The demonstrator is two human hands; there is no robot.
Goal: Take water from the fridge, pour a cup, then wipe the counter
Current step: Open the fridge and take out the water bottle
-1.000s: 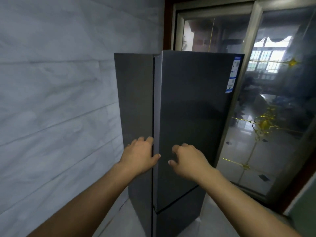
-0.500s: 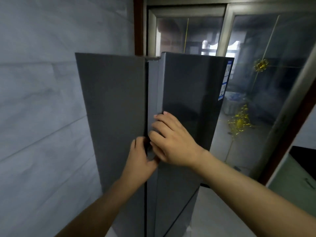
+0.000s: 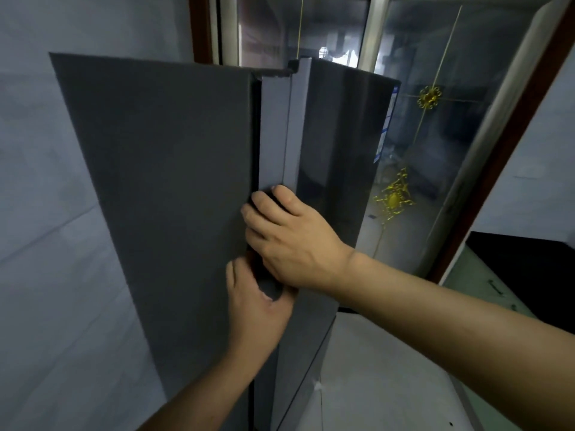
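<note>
Grey tiled wall (image 3: 46,213) flanks the dark fridge (image 3: 161,194). Both hands curl their fingers over the door edge (image 3: 273,138): right hand (image 3: 292,241) above, left hand (image 3: 255,309) below. Fridge contents and fingertips are hidden.

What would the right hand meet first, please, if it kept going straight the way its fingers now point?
Probably the fridge's side panel: the right hand points left, fingertips curled into the dark gap behind the door edge. Depth there is unclear.

Grey tiled wall (image 3: 46,213) left; gold-patterned glass door (image 3: 435,135) right, dim light.
</note>
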